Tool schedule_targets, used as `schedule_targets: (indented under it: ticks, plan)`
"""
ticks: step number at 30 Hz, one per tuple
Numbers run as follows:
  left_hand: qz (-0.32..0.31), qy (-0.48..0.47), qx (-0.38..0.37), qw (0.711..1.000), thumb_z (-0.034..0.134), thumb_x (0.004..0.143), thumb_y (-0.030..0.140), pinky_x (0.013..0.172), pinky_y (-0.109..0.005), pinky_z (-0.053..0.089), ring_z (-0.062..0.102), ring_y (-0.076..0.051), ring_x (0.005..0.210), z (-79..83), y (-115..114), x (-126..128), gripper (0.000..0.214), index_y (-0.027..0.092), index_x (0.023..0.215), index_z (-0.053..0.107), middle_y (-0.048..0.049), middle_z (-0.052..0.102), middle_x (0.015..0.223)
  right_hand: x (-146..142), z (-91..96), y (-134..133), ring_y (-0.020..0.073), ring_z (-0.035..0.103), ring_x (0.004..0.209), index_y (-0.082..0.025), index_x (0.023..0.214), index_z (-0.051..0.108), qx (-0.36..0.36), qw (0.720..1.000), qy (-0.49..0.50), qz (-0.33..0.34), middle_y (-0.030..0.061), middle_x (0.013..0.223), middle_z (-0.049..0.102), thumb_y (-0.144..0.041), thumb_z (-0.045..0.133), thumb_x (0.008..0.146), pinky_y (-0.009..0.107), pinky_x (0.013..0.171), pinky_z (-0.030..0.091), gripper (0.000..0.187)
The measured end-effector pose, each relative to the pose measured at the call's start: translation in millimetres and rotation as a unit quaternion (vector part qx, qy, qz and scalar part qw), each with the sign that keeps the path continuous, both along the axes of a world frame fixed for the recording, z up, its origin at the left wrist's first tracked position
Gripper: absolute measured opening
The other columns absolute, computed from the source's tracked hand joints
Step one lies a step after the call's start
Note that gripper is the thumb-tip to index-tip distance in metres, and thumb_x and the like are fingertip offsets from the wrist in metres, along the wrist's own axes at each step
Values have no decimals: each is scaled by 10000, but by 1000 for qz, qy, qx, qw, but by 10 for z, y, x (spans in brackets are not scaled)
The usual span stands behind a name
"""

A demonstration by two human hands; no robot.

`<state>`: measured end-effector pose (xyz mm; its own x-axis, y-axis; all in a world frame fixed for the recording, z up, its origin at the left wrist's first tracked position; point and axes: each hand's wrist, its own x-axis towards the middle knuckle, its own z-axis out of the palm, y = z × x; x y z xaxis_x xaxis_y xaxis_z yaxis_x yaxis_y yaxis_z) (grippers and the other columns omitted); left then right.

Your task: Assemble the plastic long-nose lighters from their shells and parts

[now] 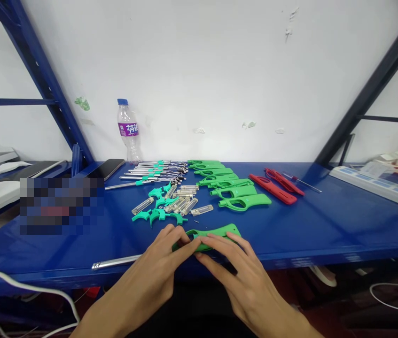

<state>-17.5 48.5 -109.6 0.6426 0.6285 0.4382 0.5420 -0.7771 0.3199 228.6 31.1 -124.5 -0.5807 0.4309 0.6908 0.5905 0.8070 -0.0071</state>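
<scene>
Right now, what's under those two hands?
Under the left hand and right hand is a green handle, with teal plastic showing. Both hands cover its middle, so I can't see what's there. A silver rod pokes out past the left hand; its other end is hidden.

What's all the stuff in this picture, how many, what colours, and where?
Drink bottle: 1, clear, purple label, back left
Phone: 1, black, back left
Metal rods: several, silver, back, left of centre
Front rod: 1, silver, front left
Trigger pieces: several, teal, centre
Little cases: several, clear, centre
Green casings: several, green, right of centre
Held casing: 1, green, front centre
Red casings: 2, red, right
Power strip: 1, white, far right
Table: 1, blue, underneath
Wall: 1, white, behind
Left hand: 1, bare, on held casing
Right hand: 1, bare, on held casing
</scene>
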Motion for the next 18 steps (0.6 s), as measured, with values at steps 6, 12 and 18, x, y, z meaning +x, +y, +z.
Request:
schedule_targets:
  ticks: [6, 12, 18]
  plan:
    - [-6, -14, 3, 1000, 295, 799, -223, 957, -376, 567, 542, -172, 987, 27, -8, 11, 1091, 431, 1670, 243, -29, 563, 1118, 21, -58, 11, 229, 535, 1459, -178, 1453, 622, -16, 1000, -7, 0, 130, 1505, 632, 111, 376, 921, 514, 1221, 426, 653]
    - [-3, -11, -5, 1000, 282, 801, -220, 935, -358, 588, 558, -165, 1005, 69, -13, 19, 1089, 439, 1667, 242, -27, 563, 1117, 18, -99, 5, 227, 548, 1456, -218, 1462, 613, -15, 1000, 3, -8, 108, 1520, 632, 104, 372, 900, 526, 1217, 437, 691]
    - [-5, -17, 7, 1000, 299, 797, -219, 988, -393, 568, 549, -169, 981, 50, 1, 34, 1079, 428, 1661, 279, -25, 566, 1099, 12, -112, 6, 234, 568, 1438, -213, 1445, 626, -15, 1000, 11, -5, 110, 1514, 633, 100, 378, 886, 524, 1211, 443, 687]
